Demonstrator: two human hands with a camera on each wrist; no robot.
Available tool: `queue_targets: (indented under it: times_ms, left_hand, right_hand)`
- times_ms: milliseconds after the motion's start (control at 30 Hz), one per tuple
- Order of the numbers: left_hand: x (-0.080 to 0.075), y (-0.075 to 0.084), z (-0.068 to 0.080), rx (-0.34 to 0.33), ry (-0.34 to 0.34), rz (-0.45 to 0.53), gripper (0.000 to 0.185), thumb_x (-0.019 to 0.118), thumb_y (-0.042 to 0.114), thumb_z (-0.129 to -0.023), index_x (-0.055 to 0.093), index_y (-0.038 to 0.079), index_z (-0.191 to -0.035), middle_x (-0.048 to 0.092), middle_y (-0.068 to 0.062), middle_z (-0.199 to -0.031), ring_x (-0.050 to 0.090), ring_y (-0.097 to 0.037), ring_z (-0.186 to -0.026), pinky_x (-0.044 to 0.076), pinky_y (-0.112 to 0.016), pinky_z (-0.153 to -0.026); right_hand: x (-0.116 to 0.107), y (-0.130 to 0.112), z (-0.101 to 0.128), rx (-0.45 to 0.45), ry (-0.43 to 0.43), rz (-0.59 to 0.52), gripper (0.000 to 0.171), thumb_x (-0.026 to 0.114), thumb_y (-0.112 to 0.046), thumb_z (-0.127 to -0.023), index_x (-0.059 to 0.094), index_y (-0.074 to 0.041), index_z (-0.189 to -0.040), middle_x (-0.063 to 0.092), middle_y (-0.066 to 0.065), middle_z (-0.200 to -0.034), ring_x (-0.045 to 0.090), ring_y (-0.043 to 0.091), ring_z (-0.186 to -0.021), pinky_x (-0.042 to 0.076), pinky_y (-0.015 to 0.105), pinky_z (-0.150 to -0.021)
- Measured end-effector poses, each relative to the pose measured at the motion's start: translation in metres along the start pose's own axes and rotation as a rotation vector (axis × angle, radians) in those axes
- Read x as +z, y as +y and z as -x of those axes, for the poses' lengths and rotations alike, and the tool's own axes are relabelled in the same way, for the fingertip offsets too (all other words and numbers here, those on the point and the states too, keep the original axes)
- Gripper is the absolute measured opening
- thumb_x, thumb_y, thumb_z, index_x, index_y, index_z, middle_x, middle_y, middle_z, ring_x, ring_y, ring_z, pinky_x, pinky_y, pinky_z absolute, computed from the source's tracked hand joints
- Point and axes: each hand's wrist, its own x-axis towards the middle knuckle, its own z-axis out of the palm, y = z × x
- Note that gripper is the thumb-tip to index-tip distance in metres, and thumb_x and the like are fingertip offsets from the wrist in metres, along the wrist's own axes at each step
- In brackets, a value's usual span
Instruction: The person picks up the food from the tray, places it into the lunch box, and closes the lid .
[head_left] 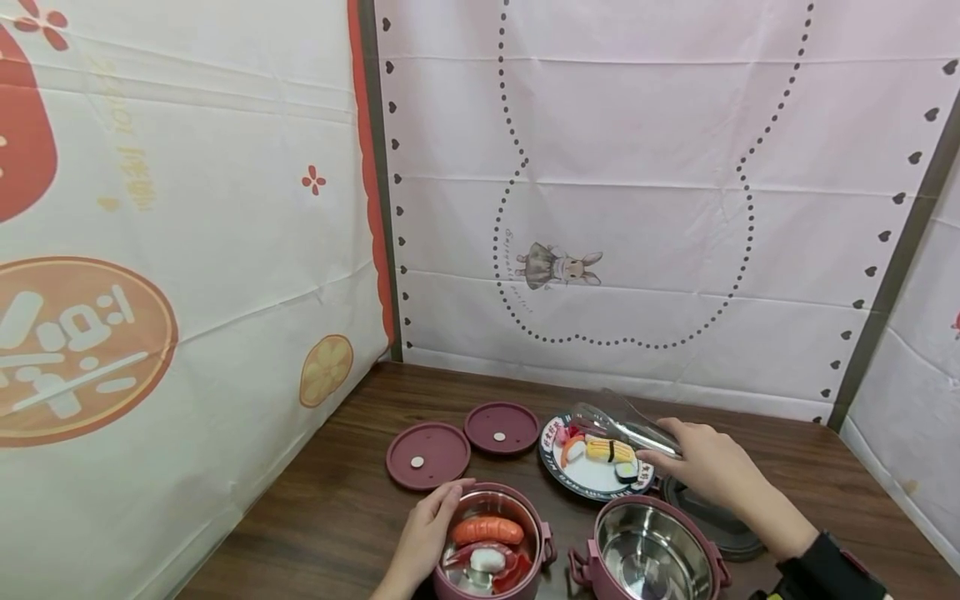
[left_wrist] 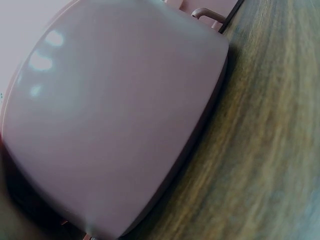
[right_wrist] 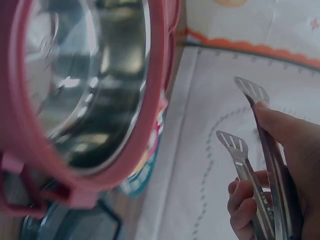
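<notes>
1. Tongs [head_left: 615, 423] are what's in play: the right hand [head_left: 708, 467] is gripping them near the back end, so the tips are hanging open right over the plate [head_left: 592, 483] of toy sushi, handy for grabbing a piece. The right wrist view shows the two slotted tips apart, with nothing between them.
2. The wooden surface [head_left: 337, 500] is carrying everything, all bunched close to the person.
3. The two pink steel-lined containers are sitting side by side up front: the filled container [head_left: 491, 542] already holding toy food, the empty container [head_left: 652, 550] just right of it, below the plate.
4. The left hand [head_left: 423, 537] is resting relaxed fingers against the filled one's wall, probably steadying it.
5. Two round lids [head_left: 427, 454] are lying flat behind, out of the way.
</notes>
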Motion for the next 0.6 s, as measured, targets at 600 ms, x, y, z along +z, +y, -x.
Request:
queue_targets:
  times_ms: [600]
  left_hand:
    - [0.0,0.001,0.001,-0.016,-0.004,0.027,0.029,0.048,0.034,-0.105,0.072,0.022,-0.119,0.073,0.005,-0.118,0.063,-0.015,-0.119,0.047,-0.029,-0.102]
  right_hand:
    - [0.02,0.069,-0.014,0.068,-0.086,0.101,0.069,0.069,-0.052,-0.087,0.06,0.005,-0.126,0.066,0.026,-0.116,0.065,0.041,-0.1,0.051,0.055,-0.079]
